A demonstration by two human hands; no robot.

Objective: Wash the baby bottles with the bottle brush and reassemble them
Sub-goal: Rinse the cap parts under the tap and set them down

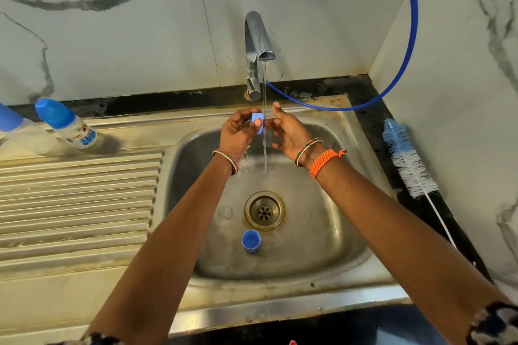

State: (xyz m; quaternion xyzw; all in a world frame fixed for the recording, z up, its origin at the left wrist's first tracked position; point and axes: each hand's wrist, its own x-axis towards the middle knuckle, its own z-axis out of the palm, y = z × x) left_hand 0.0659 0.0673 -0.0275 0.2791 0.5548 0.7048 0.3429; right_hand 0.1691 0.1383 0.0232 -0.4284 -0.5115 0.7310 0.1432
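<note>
While water runs from the tap (259, 47), the left hand (238, 131) pinches a blue ring (258, 123) at the stream, seemingly to rinse it. Just beside it, the right hand (288, 131) holds nothing, fingers loosely spread. A cap (251, 241) waits in the sink (322, 249); two bottles (67, 123) stand on the drainboard, brush (406, 159) on the right counter.

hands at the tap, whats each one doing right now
Left hand: pinches a small blue bottle part beside the water stream.
Right hand: open, fingers straight, holding nothing.
</note>
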